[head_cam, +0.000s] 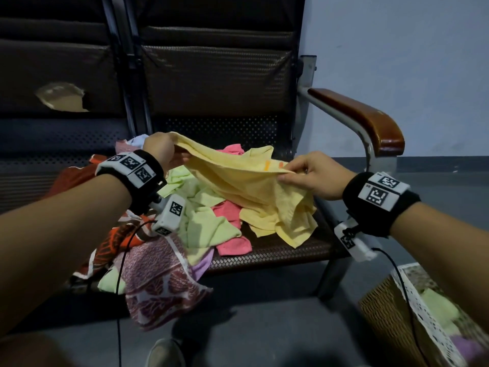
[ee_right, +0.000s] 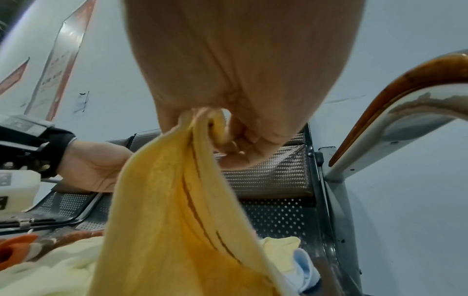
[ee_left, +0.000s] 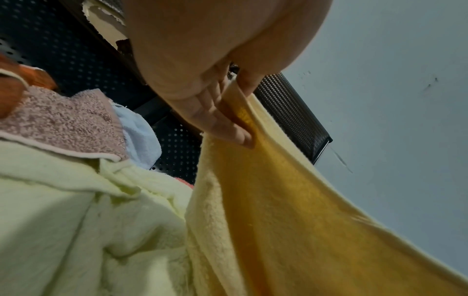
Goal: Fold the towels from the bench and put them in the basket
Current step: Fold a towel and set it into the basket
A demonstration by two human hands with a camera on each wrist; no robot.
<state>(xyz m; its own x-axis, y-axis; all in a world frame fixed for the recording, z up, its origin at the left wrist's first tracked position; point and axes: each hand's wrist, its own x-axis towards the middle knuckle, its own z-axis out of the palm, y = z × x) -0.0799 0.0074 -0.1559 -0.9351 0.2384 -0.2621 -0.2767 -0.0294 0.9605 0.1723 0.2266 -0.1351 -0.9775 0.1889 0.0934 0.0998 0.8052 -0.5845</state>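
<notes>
My left hand [head_cam: 161, 152] pinches one corner of the yellow towel [head_cam: 246, 181], fingers curled round its edge. My right hand [head_cam: 315, 176] pinches the opposite edge, thumb on top. The towel hangs stretched between them above the pile [head_cam: 201, 218] on the bench [head_cam: 277, 252], its lower end draped on the seat. Both fingertips are buried in cloth. My arms reach forward, hands well apart. The basket [head_cam: 391, 311] stands cut off at lower right.
</notes>
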